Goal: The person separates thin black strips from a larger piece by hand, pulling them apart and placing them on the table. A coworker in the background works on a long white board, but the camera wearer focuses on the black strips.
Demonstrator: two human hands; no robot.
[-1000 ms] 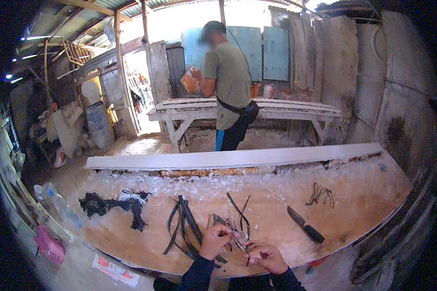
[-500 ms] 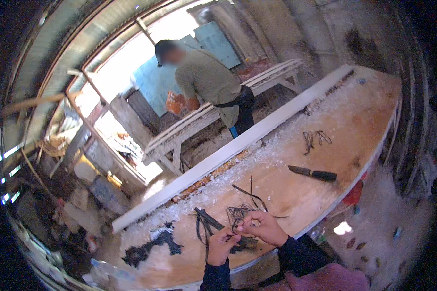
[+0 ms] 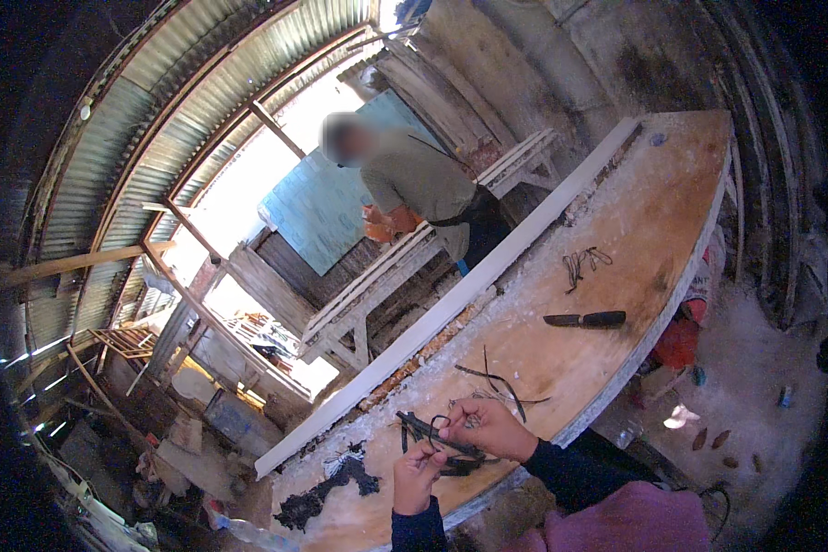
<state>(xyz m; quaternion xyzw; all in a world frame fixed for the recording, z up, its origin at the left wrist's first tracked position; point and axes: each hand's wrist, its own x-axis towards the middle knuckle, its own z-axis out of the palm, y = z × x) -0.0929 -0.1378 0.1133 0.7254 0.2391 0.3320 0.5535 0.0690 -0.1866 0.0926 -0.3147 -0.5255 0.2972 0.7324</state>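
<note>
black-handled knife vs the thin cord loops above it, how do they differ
The black-handled knife is straight; the cord loops curve and cross. The knife has a broad blade and thick handle, while the cord loops are thin strands. Both lie on the table.

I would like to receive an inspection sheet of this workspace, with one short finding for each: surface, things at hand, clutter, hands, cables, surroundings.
Surface: wooden tabletop, whitish residue along its far side, beside a long white strip.
Things at hand: thin dark loop; flat black strips close by.
Clutter: knife, blade pointing left; tangled cord; dark stringy bundle; loose dark strips.
Hands: right hand pinches the loop; left hand is just below, its exact grip too small to tell.
Cables: one thin dark curve at lower right, kind unclear.
Surroundings: another person at a whitish bench; corrugated roof overhead.
</note>
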